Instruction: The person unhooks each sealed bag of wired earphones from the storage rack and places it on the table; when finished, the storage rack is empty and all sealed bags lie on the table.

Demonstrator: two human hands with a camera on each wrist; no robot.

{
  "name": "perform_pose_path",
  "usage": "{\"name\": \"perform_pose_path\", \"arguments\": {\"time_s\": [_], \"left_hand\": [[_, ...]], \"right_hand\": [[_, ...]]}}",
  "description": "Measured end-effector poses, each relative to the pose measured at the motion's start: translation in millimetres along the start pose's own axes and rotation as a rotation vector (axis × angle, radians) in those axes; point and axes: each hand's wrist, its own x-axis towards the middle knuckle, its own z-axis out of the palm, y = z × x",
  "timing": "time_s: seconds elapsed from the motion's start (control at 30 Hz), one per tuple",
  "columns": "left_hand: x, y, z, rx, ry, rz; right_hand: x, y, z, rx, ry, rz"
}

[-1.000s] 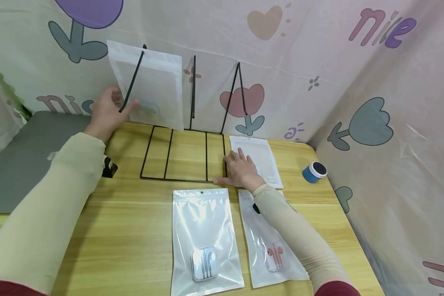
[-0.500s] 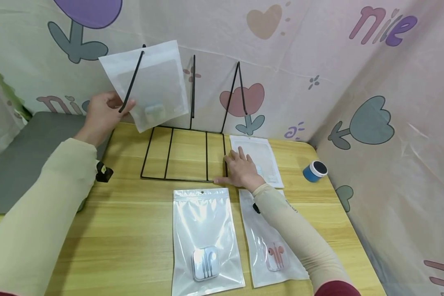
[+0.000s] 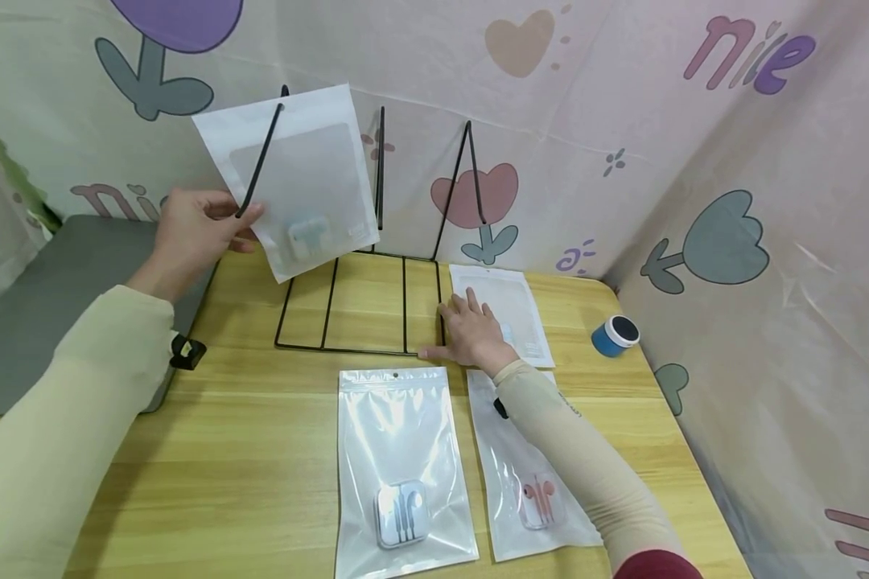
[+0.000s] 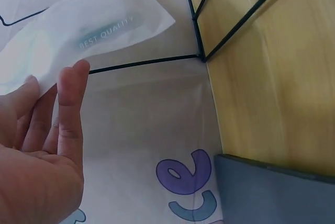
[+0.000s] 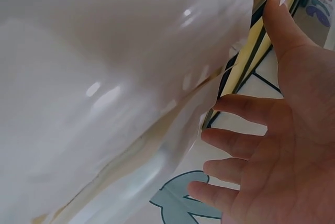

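A white zip bag (image 3: 297, 177) hangs tilted from the left arm of the black wire rack (image 3: 362, 351), its hole on the hook. A small pale case shows dimly through it. My left hand (image 3: 195, 233) pinches the bag's left edge between thumb and fingers; in the left wrist view the bag (image 4: 104, 30) reads "BEST QUALITY". My right hand (image 3: 471, 334) rests at the rack base's right side, fingers spread, thumb on its front corner. Under and beside that hand lies another white bag (image 3: 507, 310). In the right wrist view, white bag film (image 5: 131, 51) fills the left side.
Nearer me lie a bag with white earphones (image 3: 398, 418) and a bag with pink earphones (image 3: 510, 515), partly under my right forearm. A blue jar (image 3: 614, 336) stands at the right. A grey board (image 3: 65, 314) lies at the left. A printed curtain (image 3: 579, 104) backs the table.
The hanging bag has swung from nearly straight to tilted, its lower end coming forward. My left hand has moved left and slightly down with its edge. The right hand has stayed put.
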Motion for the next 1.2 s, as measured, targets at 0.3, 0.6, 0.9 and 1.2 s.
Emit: {"name": "perform_pose_path", "arguments": {"time_s": [0.3,0.6,0.9,1.2], "left_hand": [[-27.4,0.3,-8.5,0.110,-0.025,0.071],[-44.3,5.1,-13.7,0.158,-0.044,0.100],[-69.0,5.4,-18.7,0.226,-0.027,0.076],[-92.2,2.8,-30.0,0.346,-0.049,0.015]], "right_hand": [[-0.2,-1.1,2.0,0.007,0.011,-0.001],[-0.5,-2.5,2.2,-0.001,0.005,0.008],[-0.7,-1.7,1.8,-0.003,0.003,0.014],[0.2,-1.5,1.9,-0.005,0.022,0.009]]}}
